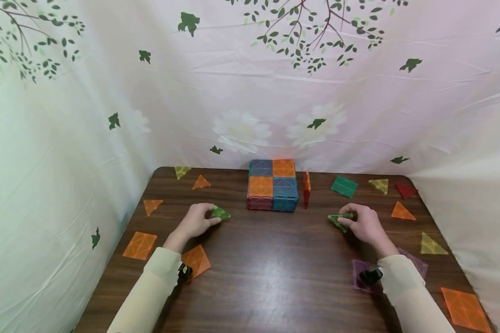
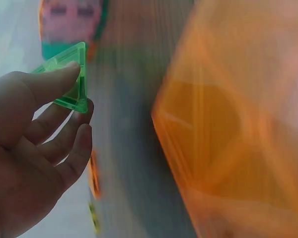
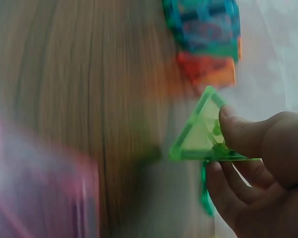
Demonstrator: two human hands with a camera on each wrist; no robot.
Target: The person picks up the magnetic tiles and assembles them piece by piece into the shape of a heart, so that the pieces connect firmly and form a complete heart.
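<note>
I see the left hand (image 1: 196, 220) pinching a green triangle (image 1: 221, 212) between thumb and fingers, in the half nearer the tabletop's (image 1: 271, 263) left edge; the right hand's (image 1: 365, 225) fingers pinch a lime triangle (image 3: 199, 134), nearer its right edge. Beyond, by the far edge, I have a tiled block (image 1: 261, 186), a red tile (image 1: 306, 190) upright just beside it.

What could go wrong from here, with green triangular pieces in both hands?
The upright red-orange tile beside the colored block stands on a narrow edge, so a stray bump might topple it. The right sleeve passes over purple tiles and could drag one. The left hand and right hand pinch the pieces, which might slip.
</note>
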